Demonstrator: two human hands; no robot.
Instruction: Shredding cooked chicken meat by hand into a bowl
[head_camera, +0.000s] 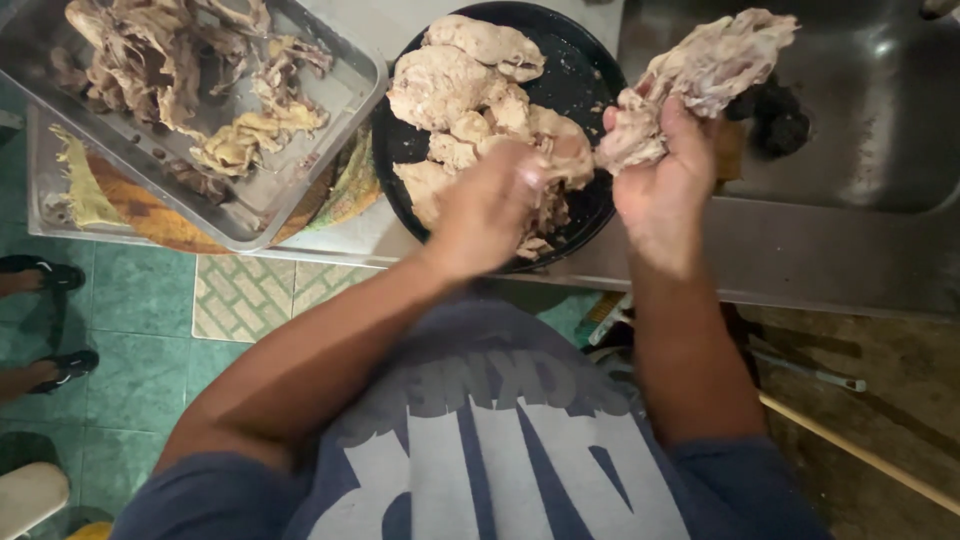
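Observation:
My right hand (660, 180) holds up a large piece of pale cooked chicken (710, 65) over the edge of the steel sink. My left hand (495, 205), blurred by motion, is down on the black round pan (580, 70), gripping a strip of the meat that joins to the held piece. Several more pale cooked chicken pieces (450, 85) lie piled in the pan. A steel tray (350, 100) at the upper left holds torn skin and bones (170, 70).
A steel sink basin (860, 110) with a dark scrubber (775, 120) lies at the right. A woven mat (245, 295) and green floor tiles lie below the counter. Another person's sandalled feet (40, 280) stand at the left edge. A wooden stick (860, 455) leans at the lower right.

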